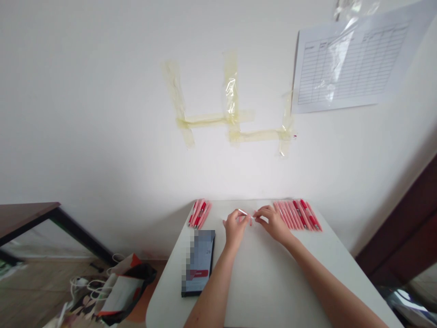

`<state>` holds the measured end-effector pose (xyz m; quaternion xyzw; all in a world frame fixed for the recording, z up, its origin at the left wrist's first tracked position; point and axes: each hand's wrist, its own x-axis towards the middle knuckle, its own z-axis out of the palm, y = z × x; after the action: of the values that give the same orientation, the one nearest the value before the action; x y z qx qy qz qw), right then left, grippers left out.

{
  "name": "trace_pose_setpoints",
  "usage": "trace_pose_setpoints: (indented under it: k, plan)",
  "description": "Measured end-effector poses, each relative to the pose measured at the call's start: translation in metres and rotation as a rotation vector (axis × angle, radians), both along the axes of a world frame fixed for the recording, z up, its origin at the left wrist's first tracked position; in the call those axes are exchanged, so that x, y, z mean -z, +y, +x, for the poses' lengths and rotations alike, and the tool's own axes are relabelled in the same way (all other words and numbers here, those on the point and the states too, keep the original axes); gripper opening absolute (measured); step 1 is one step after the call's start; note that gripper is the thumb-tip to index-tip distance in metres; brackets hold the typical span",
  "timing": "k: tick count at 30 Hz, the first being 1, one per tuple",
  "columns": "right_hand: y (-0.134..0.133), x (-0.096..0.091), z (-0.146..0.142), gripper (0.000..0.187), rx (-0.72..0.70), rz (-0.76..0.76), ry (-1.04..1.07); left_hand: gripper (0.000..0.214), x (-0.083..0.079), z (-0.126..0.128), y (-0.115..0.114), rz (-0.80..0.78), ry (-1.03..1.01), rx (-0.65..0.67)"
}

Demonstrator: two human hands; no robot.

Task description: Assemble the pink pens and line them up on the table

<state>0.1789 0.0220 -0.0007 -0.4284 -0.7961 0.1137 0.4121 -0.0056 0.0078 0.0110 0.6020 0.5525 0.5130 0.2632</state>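
Observation:
My left hand (235,230) is closed, its fingers pinching a thin white stick (242,212) that looks like a pen part. The stick slants down to the right towards my right hand (273,222), whose thumb and fingers are pinched at its lower end. A small red piece shows just below, between the two hands; its kind is too small to tell. To the right of my right hand lies a row of several pink and red pens (290,215). A smaller group of pink and red pens (204,214) lies to the left of my left hand.
A phone (201,262) lies on the white table (269,291) beside my left forearm. The table's far edge meets a white wall with yellowed tape (231,95) and a taped paper sheet (351,64). Bags (126,291) and cables stand on the floor at left.

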Motion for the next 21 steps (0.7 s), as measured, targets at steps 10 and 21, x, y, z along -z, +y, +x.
trace_pose_setpoints:
  k: [10,21]
  plan:
    - [-0.006,0.0,-0.008,0.014,0.045,-0.052,-0.059,0.013,-0.008,0.001,-0.007,0.02,0.249,-0.142]
    - [0.014,0.01,0.017,0.013,0.207,-0.14,0.215,0.016,0.001,-0.003,-0.011,-0.158,0.637,-0.35]
